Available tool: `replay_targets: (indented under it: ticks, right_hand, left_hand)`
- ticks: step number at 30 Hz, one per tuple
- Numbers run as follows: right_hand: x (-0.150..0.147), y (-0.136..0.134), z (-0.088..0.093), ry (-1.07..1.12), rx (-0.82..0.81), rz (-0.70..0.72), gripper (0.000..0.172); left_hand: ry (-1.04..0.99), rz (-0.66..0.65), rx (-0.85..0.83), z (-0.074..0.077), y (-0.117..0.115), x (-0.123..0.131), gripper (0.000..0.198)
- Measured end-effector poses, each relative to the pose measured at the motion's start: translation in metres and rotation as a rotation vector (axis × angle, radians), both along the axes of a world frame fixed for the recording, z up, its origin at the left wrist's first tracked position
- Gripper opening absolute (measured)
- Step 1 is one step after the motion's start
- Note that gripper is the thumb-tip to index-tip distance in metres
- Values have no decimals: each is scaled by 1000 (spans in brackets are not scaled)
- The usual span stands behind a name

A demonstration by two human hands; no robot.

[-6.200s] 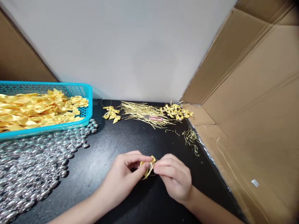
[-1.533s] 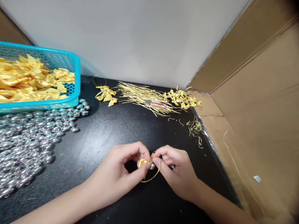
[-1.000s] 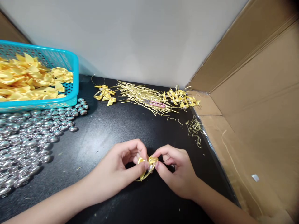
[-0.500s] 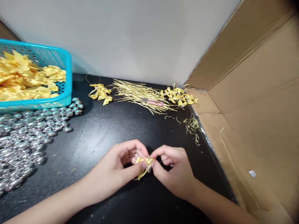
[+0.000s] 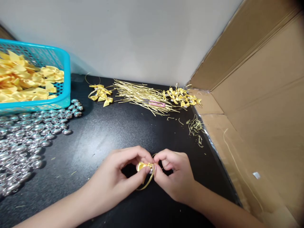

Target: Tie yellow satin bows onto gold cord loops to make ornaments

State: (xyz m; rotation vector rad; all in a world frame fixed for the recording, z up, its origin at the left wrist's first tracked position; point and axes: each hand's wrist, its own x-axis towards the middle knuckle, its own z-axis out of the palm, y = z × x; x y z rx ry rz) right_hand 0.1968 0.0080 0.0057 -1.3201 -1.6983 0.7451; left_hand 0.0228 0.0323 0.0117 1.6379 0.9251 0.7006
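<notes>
A yellow ribbon bow [image 5: 142, 166] is pinched between the thumb and fingers of my left hand [image 5: 128, 167]. Beside it, partly covered by my fingertips, a silver bead [image 5: 151, 170] shows at the bow's middle. A thin gold cord [image 5: 149, 183] loops down from the bow. My right hand [image 5: 174, 171] is closed at the bow's right side, its thumb and forefinger pinching the cord close to my left fingertips. Another fine strand curves between the right fingers.
A turquoise basket [image 5: 67, 72] of yellow bows stands at left, with many silver beads [image 5: 30, 142] before it. Along the back lie gold cords [image 5: 135, 91], a pink-handled tool [image 5: 156, 104] and finished bows [image 5: 181, 96]. Cord scraps [image 5: 195, 125] lie near the cardboard wall [image 5: 261, 79].
The bow has turned slightly in my left fingers, and the cord loop below it hangs wider. Both hands stay together in nearly the same place.
</notes>
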Motion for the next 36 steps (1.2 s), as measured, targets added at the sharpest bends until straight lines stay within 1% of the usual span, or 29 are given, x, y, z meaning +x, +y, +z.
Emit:
replay_targets:
  ticks: [2, 4, 8, 13, 16, 20, 26, 30, 33, 36]
  right_hand:
    - [0, 0, 0, 6, -6, -7, 7]
    - [0, 1, 1, 26, -33, -9, 8]
    - [0, 3, 3, 87, -139, 13, 11]
    - [2, 4, 0, 128, -244, 44, 8]
    - [3, 4, -1, 141, -256, 47, 8]
    - [2, 4, -1, 149, -244, 45, 8]
    - [1, 5, 2, 144, -220, 44, 9]
    - [1, 5, 2, 139, -223, 34, 10]
    - [0, 5, 2, 142, -253, 18, 9]
    - [-2, 4, 2, 146, -275, -3, 10]
  left_hand:
    - [-11, -16, -16, 0, 1, 0, 8]
    - [-33, -25, -77, 0, 1, 0, 8]
    - [-140, -34, -286, -1, 3, 2, 6]
    - [-291, -65, -501, -7, 3, 2, 16]
    - [-338, -75, -590, -10, 3, 1, 22]
    - [-358, -81, -662, -10, 5, 2, 30]
    - [-387, -89, -705, -9, 7, 3, 31]
    - [-401, -104, -695, -10, 7, 3, 29]
    - [-355, -94, -624, -9, 5, 4, 25]
    - [-243, -72, -460, -8, 2, 3, 19]
